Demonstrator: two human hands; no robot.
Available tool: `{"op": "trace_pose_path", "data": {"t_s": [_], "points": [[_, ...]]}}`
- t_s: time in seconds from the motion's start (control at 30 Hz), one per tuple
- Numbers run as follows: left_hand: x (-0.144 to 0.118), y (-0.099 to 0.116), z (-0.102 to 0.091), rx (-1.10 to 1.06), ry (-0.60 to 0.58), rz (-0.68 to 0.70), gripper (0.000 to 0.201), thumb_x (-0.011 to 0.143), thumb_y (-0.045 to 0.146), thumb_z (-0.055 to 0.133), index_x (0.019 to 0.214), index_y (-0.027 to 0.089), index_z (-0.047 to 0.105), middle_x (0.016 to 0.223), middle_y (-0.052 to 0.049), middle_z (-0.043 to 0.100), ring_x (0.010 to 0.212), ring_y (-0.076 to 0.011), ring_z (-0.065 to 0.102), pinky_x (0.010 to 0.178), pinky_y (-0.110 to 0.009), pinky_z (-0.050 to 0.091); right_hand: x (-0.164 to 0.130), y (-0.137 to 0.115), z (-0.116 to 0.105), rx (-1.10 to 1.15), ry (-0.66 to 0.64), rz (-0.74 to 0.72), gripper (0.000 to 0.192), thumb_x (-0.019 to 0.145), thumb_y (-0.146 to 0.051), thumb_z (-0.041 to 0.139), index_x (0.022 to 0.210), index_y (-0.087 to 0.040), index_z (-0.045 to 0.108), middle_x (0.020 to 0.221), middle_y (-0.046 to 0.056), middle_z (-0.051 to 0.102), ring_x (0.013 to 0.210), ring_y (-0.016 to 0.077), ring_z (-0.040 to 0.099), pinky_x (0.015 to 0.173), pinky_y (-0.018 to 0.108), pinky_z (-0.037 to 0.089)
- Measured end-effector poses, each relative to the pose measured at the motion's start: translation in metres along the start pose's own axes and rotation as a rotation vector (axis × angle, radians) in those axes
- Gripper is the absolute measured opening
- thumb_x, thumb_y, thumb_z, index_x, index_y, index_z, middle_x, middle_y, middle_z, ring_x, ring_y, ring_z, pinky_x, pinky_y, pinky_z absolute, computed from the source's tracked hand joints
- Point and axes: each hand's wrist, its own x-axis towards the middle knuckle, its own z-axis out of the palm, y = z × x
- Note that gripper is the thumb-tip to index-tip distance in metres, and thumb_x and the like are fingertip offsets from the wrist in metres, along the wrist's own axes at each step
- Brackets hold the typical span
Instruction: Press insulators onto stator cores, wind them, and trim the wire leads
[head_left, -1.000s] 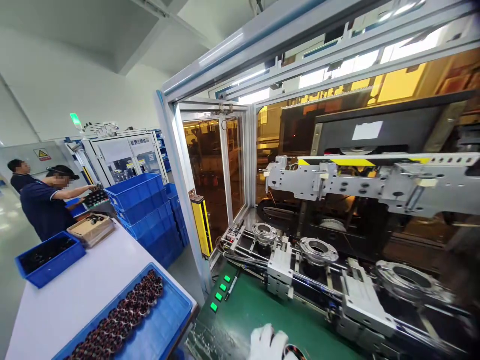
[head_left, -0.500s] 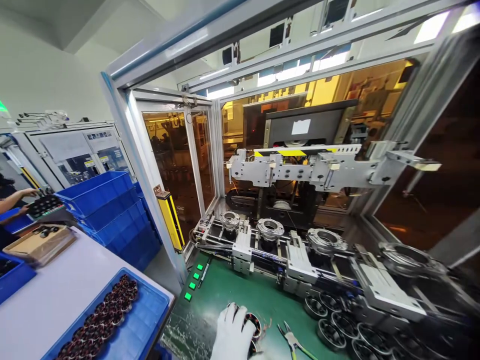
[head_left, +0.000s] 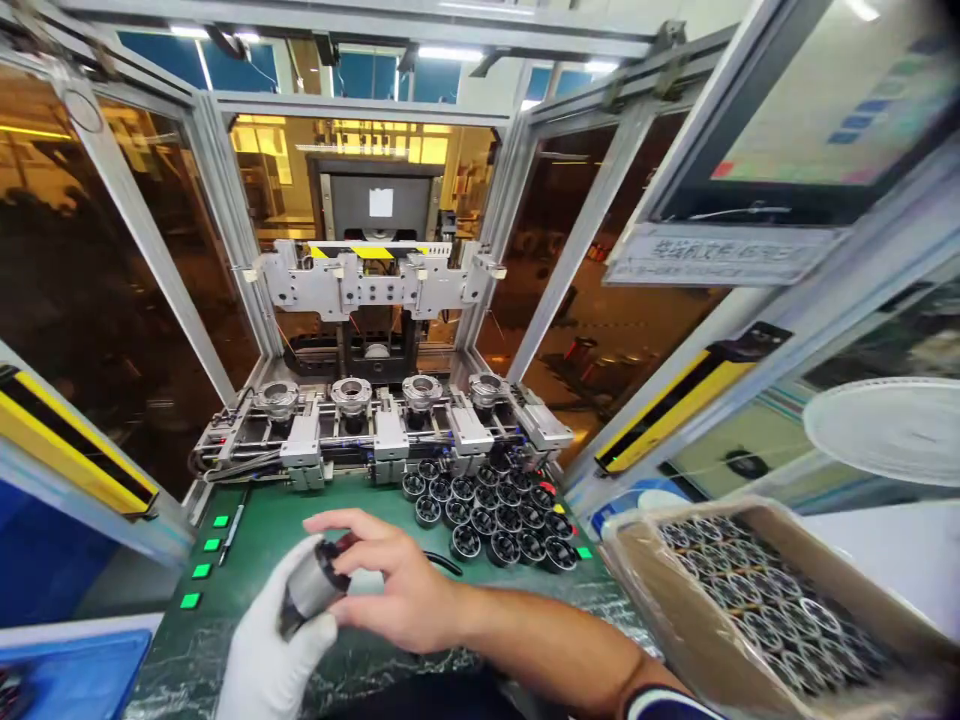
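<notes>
A green work mat [head_left: 247, 545] covers the bench in front of a machine enclosed by aluminium frames and amber-tinted panels. Over the near part of the mat, a white-gloved left hand [head_left: 274, 650] cups a small grey cylindrical motor part [head_left: 311, 588] from below, fingers curled around it. The bare right hand [head_left: 394, 585] reaches across from the right, its fingertips pinching the dark top end of the same part.

At the far edge of the mat stands a row of four round metal fixtures [head_left: 379, 395] on a rail. On the mat just right of the hands sits a cluster of dark ring-shaped parts [head_left: 495, 510]. Along the mat's left edge run lit green buttons [head_left: 202, 570]. Right of the mat, a cardboard box [head_left: 675, 610] holds many similar parts. Yellow-and-black light-curtain bars [head_left: 667, 405] flank the mat on both sides. A blue tray [head_left: 67, 675] lies left of the mat.
</notes>
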Motion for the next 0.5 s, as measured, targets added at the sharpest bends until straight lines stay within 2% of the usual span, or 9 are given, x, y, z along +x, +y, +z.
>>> {"op": "trace_pose_path", "data": {"t_s": [0.1,0.2,0.27,0.37,0.5], "points": [[-0.003,0.002,-0.01,0.175,0.161,-0.032,0.073,0.068,0.059,0.074,0.129,0.021,0.06,0.123,-0.008,0.072,0.108,-0.0293,0.07,0.084,-0.035,0.062,0.008,0.009,0.002,0.092,-0.094,0.068,0.023,0.079,-0.026,0.076,0.099,-0.016,0.07,0.141,0.012,0.052,0.13,0.0211,0.053,0.112,0.037,0.039],[-0.008,-0.001,-0.014,0.374,0.238,0.02,0.072,0.07,0.06,0.071,0.129,0.022,0.059,0.123,-0.009,0.071,0.109,-0.0306,0.069,0.087,-0.04,0.061,0.009,0.011,0.001,0.15,-0.139,0.119,0.026,0.079,-0.025,0.075,0.103,-0.016,0.068,0.142,0.013,0.051,0.132,0.0226,0.051,0.114,0.041,0.035],[-0.008,-0.008,-0.015,0.468,0.257,0.098,0.068,0.072,0.061,0.069,0.127,0.021,0.061,0.122,-0.01,0.071,0.108,-0.0312,0.069,0.089,-0.044,0.059,0.01,0.012,0.003,0.171,-0.136,0.145,0.021,0.081,-0.027,0.074,0.097,-0.015,0.067,0.14,0.013,0.053,0.129,0.0218,0.053,0.113,0.039,0.037],[-0.003,-0.024,-0.017,0.511,0.242,0.184,0.065,0.073,0.059,0.069,0.125,0.022,0.062,0.118,-0.01,0.073,0.102,-0.0291,0.071,0.088,-0.042,0.059,0.013,0.018,0.007,0.159,-0.14,0.211,0.016,0.084,-0.029,0.071,0.086,-0.014,0.066,0.135,0.011,0.057,0.123,0.0198,0.057,0.108,0.035,0.04],[0.005,-0.054,-0.026,0.523,0.261,0.121,0.075,0.068,0.061,0.073,0.129,0.02,0.059,0.119,-0.01,0.072,0.107,-0.0313,0.069,0.091,-0.044,0.058,0.038,0.034,-0.005,0.109,-0.278,0.244,0.018,0.083,-0.029,0.073,0.083,-0.012,0.067,0.131,0.01,0.06,0.117,0.0181,0.06,0.101,0.03,0.045]]}}
